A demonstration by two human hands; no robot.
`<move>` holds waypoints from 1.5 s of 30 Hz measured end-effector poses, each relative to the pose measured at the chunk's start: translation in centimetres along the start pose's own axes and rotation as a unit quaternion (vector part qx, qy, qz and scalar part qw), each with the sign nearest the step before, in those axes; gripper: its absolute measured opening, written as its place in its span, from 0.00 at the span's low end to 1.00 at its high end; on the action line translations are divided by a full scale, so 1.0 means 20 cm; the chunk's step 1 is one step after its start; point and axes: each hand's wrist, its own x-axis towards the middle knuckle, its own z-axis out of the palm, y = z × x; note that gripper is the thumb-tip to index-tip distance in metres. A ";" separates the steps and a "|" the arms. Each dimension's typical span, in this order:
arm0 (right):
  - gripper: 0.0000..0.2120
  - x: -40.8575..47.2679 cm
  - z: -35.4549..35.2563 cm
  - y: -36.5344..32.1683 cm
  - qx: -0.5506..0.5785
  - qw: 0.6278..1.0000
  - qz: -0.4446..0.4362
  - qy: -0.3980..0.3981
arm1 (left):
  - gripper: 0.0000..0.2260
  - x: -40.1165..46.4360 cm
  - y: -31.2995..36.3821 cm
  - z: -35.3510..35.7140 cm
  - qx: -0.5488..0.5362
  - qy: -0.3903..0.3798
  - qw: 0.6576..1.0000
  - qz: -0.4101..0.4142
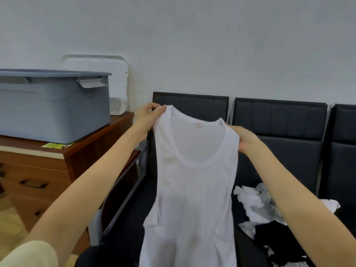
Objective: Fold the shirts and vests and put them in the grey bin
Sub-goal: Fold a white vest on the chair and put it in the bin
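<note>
While the white vest (192, 189) hangs in the air over the black seats (279, 132), each shoulder strap is pinched: left hand (148, 120) on the higher strap, right hand (248, 139) on the lower. Long axis runs straight down from the hands, hem out of view below. Likely just being shaken out before folding. Grey bin (54, 105) sits on the wooden worktop (92, 139) to the left, nearer the left hand. Unfolded pile (260, 205) lies lower right on the seat.

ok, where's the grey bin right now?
Head view, far left: the grey bin sits on the wooden drawer cabinet, left of the black chairs.
</note>
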 end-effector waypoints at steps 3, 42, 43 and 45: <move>0.15 0.19 -0.08 0.15 0.014 1.000 0.015 0.005 | 0.06 0.11 -0.23 0.05 0.055 -0.024 0.998 -0.031; 0.10 1.80 -0.22 1.11 -0.286 0.938 -0.105 0.168 | 0.07 1.19 -1.91 0.59 0.019 -0.036 0.977 -0.208; 0.09 1.78 -0.22 1.12 -0.279 0.940 -0.097 0.170 | 0.05 1.15 -1.90 0.58 0.017 -0.045 0.975 -0.217; 0.05 1.72 -0.23 1.15 -0.266 0.945 -0.087 0.171 | 0.04 1.04 -1.89 0.54 0.023 -0.068 0.970 -0.232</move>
